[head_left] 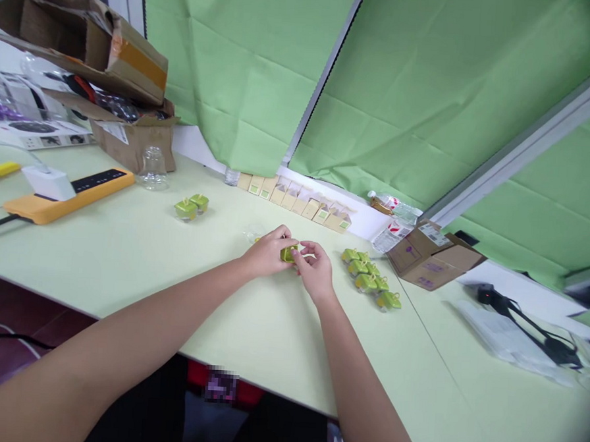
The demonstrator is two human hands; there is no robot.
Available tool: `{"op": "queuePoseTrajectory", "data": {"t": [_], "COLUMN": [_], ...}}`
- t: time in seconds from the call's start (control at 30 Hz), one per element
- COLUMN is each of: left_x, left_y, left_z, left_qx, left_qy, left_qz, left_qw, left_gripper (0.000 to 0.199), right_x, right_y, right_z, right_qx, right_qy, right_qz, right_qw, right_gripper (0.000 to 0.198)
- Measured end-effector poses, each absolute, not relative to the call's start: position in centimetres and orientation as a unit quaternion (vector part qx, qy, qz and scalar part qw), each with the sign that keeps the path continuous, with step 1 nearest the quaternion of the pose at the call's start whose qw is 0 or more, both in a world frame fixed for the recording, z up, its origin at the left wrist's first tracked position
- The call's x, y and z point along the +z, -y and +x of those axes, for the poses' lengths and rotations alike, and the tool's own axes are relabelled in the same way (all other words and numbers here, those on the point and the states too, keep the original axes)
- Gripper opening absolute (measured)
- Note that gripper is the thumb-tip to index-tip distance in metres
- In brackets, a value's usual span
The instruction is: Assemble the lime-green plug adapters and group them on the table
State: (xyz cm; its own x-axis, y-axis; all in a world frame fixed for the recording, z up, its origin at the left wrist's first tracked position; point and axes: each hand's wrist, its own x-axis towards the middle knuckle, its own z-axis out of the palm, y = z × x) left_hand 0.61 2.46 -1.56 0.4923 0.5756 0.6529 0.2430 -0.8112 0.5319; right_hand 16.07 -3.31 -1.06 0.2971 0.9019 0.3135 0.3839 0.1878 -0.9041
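Observation:
Above the middle of the pale table, my left hand is closed around a small container with a green lid. From the other side, the fingers and thumb of my right hand close on the same container at its lid. Its lower part is hidden by my hands. Just behind my left hand lies a small clear plastic piece, partly covered by that hand. Several similar green-lidded containers with clear bottoms stand in a cluster to the right. Two more green-lidded containers stand to the left.
Small cardboard boxes line the table's back edge. A clear jar, an orange power strip and an open carton stand at the left. Another carton, plastic bottles and a black cabled device are at the right.

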Motion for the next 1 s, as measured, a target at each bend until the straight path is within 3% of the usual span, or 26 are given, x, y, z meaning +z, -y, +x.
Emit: {"op": "queuePoseTrajectory", "data": {"t": [0.07,0.33,0.87,1.0], "left_x": [-1.6,-2.0,-3.1,-3.3], "left_y": [-2.4,-2.8,-2.9,-2.4], "left_z": [0.7,1.0,1.1,1.3], "left_qx": [0.44,0.463,0.462,0.448], "left_qy": [-0.237,-0.224,-0.225,-0.219], "left_qz": [0.844,0.822,0.774,0.764], "left_qw": [0.192,0.245,0.37,0.41], "left_gripper": [0.031,0.035,0.051,0.044], "right_x": [-0.6,0.9,0.0,-0.5], "right_y": [3.4,4.4,4.2,3.8], "right_z": [16.1,16.4,15.5,15.4], "right_qx": [0.287,0.457,0.484,0.446], "right_qy": [0.525,0.492,0.432,0.445], "right_qz": [-0.581,-0.532,-0.525,-0.554], "right_qw": [0.552,0.516,0.551,0.544], "right_gripper": [0.054,0.04,0.031,0.027]}}
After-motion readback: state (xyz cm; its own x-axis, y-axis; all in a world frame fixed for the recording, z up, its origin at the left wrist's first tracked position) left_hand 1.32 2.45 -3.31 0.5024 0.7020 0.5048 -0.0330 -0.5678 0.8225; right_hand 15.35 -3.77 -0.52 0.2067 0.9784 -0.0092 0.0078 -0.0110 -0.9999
